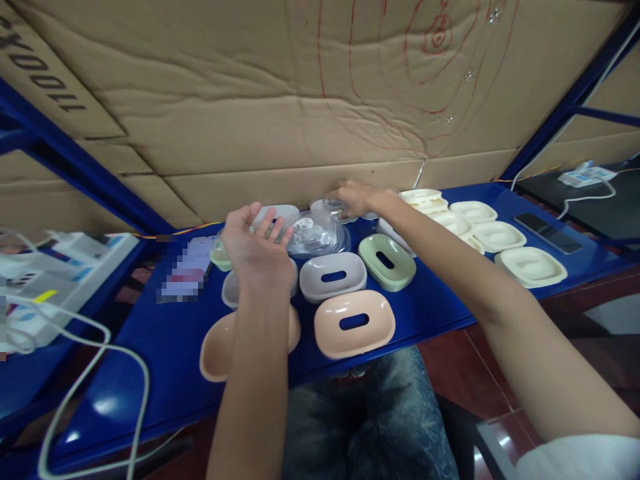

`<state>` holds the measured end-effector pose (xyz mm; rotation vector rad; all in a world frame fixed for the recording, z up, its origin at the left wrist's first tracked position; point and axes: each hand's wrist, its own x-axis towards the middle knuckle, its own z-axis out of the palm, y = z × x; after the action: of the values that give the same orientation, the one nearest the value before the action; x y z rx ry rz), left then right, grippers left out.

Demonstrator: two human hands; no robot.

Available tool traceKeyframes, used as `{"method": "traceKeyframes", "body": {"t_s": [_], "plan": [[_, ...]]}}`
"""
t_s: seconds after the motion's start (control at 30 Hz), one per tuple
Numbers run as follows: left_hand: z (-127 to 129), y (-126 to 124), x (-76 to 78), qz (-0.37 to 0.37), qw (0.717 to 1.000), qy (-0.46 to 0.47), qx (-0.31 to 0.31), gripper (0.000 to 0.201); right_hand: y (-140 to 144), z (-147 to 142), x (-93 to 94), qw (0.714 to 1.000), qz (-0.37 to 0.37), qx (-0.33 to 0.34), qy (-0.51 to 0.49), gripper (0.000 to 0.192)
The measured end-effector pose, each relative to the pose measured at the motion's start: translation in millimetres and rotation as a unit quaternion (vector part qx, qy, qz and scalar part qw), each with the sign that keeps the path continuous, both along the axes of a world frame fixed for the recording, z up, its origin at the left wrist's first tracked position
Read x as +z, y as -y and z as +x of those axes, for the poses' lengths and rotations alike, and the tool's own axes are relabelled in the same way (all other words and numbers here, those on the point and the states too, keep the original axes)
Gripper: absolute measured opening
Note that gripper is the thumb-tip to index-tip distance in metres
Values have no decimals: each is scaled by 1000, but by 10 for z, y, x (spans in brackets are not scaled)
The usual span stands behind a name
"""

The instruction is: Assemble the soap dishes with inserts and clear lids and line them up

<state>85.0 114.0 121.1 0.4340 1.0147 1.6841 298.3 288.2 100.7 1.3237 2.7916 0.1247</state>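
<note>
My left hand (257, 250) is raised above the table, palm up, fingers apart and slightly curled. Small dark specks show by its fingers, too small to name. At the back, my right hand (354, 197) bends its fingers down at a clear plastic dish (320, 205); what they pinch, if anything, is hidden. Stacked clear plastic lids (320, 237) lie between the hands. Oval slotted trays sit nearer: a grey tray (313, 270), a green tray (387, 281) and a peach tray (327, 333). A peach oval piece (216, 350) is partly covered by my left forearm.
Several cream oval pieces (533, 267) lie at the right, beside a dark phone (547, 233). A cardboard sheet (250, 100) walls off the back of the blue table (165, 373). White cables (145, 387) hang over the left side near power strips (75, 267).
</note>
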Motion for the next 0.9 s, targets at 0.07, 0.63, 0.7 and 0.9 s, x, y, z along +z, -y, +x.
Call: {"method": "traceKeyframes", "body": {"t_s": [0.07, 0.63, 0.7, 0.9], "plan": [[1, 5, 0, 3, 1000, -1, -4, 27, 38, 18, -4, 1000, 1, 5, -2, 67], [82, 70, 94, 7, 1000, 10, -2, 26, 245, 386, -180, 998, 24, -4, -57, 65], [84, 75, 102, 8, 1000, 8, -6, 26, 275, 400, -186, 996, 29, -9, -83, 63], [64, 94, 86, 40, 999, -15, -8, 23, 863, 516, 53, 970, 56, -6, -236, 63]]}}
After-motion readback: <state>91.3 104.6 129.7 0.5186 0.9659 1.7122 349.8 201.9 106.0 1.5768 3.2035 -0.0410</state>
